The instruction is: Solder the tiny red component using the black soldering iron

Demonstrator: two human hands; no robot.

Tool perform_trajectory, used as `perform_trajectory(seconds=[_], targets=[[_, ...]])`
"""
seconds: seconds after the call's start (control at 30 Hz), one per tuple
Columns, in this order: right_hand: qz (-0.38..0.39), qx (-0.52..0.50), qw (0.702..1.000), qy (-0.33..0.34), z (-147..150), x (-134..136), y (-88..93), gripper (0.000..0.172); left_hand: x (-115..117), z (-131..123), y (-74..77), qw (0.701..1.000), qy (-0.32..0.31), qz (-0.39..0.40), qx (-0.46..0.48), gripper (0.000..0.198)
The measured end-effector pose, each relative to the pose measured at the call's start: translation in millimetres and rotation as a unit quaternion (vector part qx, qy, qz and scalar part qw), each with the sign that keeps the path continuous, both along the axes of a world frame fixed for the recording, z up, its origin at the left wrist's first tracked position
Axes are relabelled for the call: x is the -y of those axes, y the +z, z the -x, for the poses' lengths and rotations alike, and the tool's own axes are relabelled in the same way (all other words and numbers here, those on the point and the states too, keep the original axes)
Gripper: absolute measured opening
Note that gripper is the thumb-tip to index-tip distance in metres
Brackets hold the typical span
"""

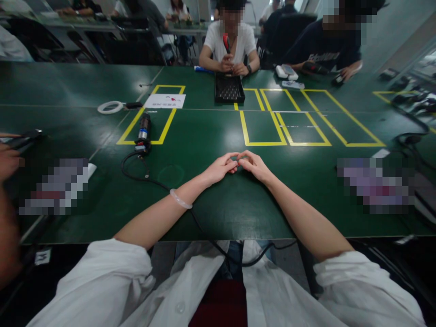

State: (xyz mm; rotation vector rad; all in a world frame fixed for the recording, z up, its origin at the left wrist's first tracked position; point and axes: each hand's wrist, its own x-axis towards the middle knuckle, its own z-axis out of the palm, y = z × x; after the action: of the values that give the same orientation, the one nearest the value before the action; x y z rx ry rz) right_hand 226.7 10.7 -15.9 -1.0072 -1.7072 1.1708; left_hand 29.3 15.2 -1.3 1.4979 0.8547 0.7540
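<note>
My left hand (220,168) and my right hand (255,165) rest together on the green table (211,136), fingertips meeting at the middle. The fingers of both are curled and pressed against each other; whether they pinch anything small is hidden. A pale bangle (180,199) circles my left wrist. A power screwdriver (143,131) lies to the left inside a yellow taped box, its black cable (143,175) running back under my left forearm and off the table's near edge.
Across the table a person in white holds a red-handled tool (225,43) over a black tray (229,88). A white ring (110,107) and a paper sheet (165,101) lie far left. Yellow taped boxes (293,122) mark the middle. Another person's hand (8,159) shows at left.
</note>
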Motion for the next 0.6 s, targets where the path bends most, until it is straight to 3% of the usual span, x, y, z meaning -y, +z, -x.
perform_trajectory(seconds=[0.17,0.37,0.6], targets=[[0.027,-0.037,0.997,0.055,5,5,-0.3,0.036,-1,2,-3.8,1.0,0.005,0.008,0.013,0.05],[0.015,-0.053,0.998,0.032,6,8,-1.4,0.035,-2,9,-3.9,0.998,0.031,0.048,0.026,0.028],[0.005,-0.043,0.998,0.037,6,9,-3.1,0.033,0,10,-3.8,0.999,0.019,0.025,0.013,0.028]])
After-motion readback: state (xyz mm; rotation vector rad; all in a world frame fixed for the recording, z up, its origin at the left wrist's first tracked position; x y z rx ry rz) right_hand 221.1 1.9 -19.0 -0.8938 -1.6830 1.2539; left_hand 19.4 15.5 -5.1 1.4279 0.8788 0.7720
